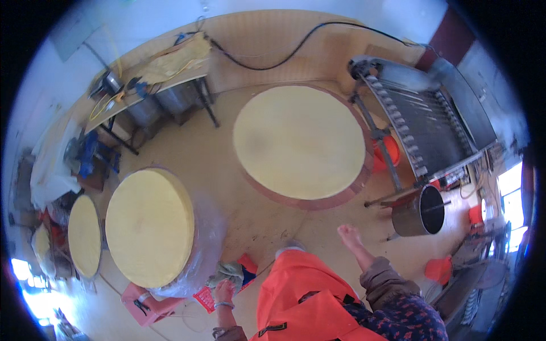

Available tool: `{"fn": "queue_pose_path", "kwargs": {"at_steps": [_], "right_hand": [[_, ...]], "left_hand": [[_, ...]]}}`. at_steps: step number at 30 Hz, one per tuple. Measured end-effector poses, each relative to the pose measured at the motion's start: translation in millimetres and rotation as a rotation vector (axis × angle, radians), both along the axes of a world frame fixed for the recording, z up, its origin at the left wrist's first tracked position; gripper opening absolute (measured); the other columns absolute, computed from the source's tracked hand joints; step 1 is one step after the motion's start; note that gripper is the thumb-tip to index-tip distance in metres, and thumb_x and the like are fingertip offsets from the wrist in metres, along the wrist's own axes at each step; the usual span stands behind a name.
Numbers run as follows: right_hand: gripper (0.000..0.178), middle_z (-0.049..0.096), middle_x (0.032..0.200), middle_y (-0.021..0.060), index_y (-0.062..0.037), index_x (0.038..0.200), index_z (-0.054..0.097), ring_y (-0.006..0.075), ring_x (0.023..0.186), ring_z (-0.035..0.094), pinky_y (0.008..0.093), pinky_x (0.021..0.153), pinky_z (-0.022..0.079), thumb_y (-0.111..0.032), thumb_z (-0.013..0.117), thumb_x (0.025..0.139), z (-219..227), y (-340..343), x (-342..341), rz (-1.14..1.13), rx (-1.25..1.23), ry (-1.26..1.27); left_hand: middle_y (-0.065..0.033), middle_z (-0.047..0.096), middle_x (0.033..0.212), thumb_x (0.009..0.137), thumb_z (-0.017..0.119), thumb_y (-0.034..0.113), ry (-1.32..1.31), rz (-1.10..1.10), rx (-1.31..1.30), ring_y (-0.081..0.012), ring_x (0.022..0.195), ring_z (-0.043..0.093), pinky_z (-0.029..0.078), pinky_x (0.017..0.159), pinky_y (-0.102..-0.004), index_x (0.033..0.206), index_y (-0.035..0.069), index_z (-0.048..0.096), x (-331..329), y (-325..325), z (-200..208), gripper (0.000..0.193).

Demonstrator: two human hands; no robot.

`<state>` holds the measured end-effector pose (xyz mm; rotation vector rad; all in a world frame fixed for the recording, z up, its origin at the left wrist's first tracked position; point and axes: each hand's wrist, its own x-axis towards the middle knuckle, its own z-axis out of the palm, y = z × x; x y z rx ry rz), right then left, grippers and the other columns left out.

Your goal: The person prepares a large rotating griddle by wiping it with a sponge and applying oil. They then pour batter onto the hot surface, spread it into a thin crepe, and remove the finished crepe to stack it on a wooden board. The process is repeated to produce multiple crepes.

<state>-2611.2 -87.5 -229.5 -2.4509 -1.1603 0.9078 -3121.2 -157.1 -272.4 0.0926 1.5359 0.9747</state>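
My left hand (pixel 223 291), a bracelet at its wrist, is closed on the edge of a bunched grey-green cloth (pixel 230 275). The cloth overlaps a red plastic basket (pixel 203 299) with something dark blue in it. Held out over the floor to the right, my right hand (pixel 349 235) has its fingers curled, and nothing shows in them. A red apron (pixel 301 284) covers my front. Left of the basket stands a thick, round, pale yellow stack (pixel 149 227), with clear plastic film (pixel 207 238) around its side.
Ahead lies a wide pale yellow disc (pixel 298 142) on a brownish round base. A metal rack machine (pixel 421 119) stands far right, above a metal drum (pixel 404 217). A worktable (pixel 165 79) is at the far left, and a pink stool (pixel 145 307) near left.
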Motion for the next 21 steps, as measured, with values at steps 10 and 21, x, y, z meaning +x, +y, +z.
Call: {"fn": "queue_pose_path", "kwargs": {"at_steps": [10,21], "right_hand": [[0.039,0.058,0.075,0.0027,-0.0098,0.101,0.06,0.0135,0.062,0.055,0.0295,0.057,0.049,-0.044,0.049,0.086,-62.3,-116.0,131.3,-0.148,-0.197,0.362],[0.038,0.059,0.078,0.0063,-0.0022,0.096,0.061,0.0134,0.065,0.057,0.0295,0.054,0.048,-0.038,0.054,0.086,-6.2,-293.5,329.1,-0.647,-0.052,0.465]], "left_hand": [[-0.0063,0.062,0.08,0.081,0.06,0.013,-0.157,-0.12,-0.135,-0.02,0.068,0.06,0.051,0.06,-0.0357,0.088,0.009,0.058,124.0,0.9,4.0,0.008],[-0.0047,0.059,0.066,0.079,0.058,0.013,-0.081,-0.452,-0.124,-0.0191,0.061,0.058,0.051,0.057,-0.0319,0.075,0.011,0.056,372.6,59.3,16.4,0.005]]}}
